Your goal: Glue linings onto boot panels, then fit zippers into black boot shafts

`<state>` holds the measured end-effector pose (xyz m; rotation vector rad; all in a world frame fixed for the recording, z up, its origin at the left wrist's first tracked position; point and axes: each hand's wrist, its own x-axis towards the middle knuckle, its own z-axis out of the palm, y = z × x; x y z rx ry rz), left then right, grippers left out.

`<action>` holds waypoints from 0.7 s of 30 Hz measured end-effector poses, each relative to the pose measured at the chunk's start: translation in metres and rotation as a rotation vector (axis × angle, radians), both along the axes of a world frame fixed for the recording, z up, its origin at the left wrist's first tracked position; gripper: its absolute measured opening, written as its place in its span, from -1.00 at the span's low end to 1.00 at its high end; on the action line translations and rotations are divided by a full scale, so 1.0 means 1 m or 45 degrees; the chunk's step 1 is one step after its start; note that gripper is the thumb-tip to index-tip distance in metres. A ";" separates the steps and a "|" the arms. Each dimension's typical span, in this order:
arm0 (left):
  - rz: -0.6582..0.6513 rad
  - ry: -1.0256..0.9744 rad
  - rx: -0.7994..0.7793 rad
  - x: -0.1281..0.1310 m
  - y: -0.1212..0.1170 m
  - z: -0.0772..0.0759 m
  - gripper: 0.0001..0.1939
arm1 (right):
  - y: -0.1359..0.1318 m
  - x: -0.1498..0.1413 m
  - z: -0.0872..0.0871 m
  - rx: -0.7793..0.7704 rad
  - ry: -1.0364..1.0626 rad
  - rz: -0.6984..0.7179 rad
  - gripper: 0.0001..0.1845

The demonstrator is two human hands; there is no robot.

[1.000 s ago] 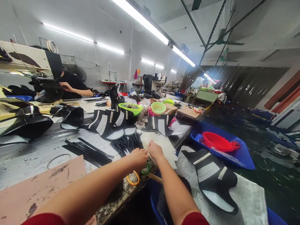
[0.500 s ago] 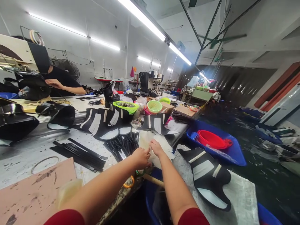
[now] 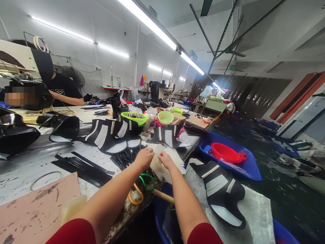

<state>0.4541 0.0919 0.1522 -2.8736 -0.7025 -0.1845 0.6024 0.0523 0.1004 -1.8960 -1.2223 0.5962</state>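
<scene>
Both hands are over a stack of thin cream sheets [image 3: 162, 169] at the table's edge. My left hand [image 3: 144, 158] is closed, fingers curled and tips together, at the stack's left side. Close by on the right, my right hand [image 3: 165, 160] is pinched above the same sheets; whatever either hand grips is too small or hidden to make out. Black strips with shiny ends [image 3: 124, 159] lie left of the sheets. Scissors with green [image 3: 147, 182] and orange handles are below my left forearm, beside a wooden handle [image 3: 162, 195].
Black cut boot pieces with white patches [image 3: 101, 135] lie behind; another piece [image 3: 223, 193] rests on a grey sheet at right. Black straps [image 3: 78, 167] and a pinkish board [image 3: 38, 206] are left. A blue tub [image 3: 254, 169] holds red basins. A co-worker [image 3: 67, 89] sits at a sewing machine.
My hands were together low over the cream sheets. They have moved apart, the left hand up and leftward, uncovering the green scissor handle. The co-worker's hand has shifted too.
</scene>
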 end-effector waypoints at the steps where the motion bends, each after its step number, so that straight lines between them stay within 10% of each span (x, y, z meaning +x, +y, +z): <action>1: -0.031 0.002 0.015 -0.001 0.002 0.001 -0.79 | 0.000 -0.001 0.001 0.006 -0.004 -0.012 -0.87; 15: -0.052 0.266 -0.006 0.003 0.000 -0.023 -0.80 | -0.004 0.003 -0.005 0.011 0.205 -0.189 -0.70; 21: 0.052 0.273 -0.174 0.014 -0.011 -0.027 -0.78 | 0.022 0.029 0.053 0.148 -0.041 -0.306 -0.84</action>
